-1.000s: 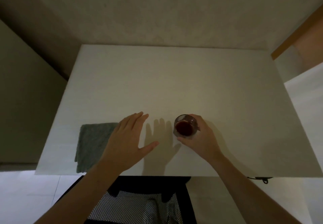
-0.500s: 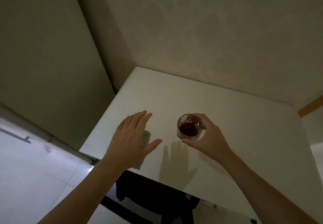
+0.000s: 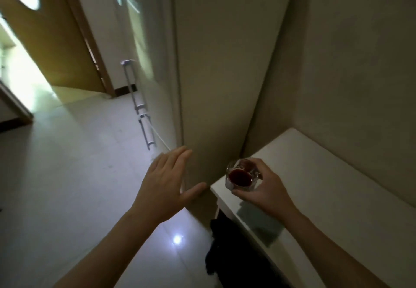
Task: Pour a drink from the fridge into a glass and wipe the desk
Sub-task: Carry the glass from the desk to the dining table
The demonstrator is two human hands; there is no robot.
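My right hand [image 3: 267, 188] grips glass [image 3: 242, 177], drink poured. My left hand [image 3: 166, 182] released, at 9 o'clock. Cloth [image 3: 261, 224] on desk [image 3: 337, 186]; wiping apparently left.

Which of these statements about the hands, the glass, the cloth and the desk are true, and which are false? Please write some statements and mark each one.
1. The right hand holds the glass. True.
2. The glass is empty. False: it holds a dark red drink.
3. The left hand grips the cloth. False: its fingers are straight and spread, it holds nothing, and it is off the desk's end, over the floor.
4. The cloth lies flat on the desk, below the right wrist in the head view. True.
5. The glass stands on the desk, apart from any hand. False: fingers curl round it.
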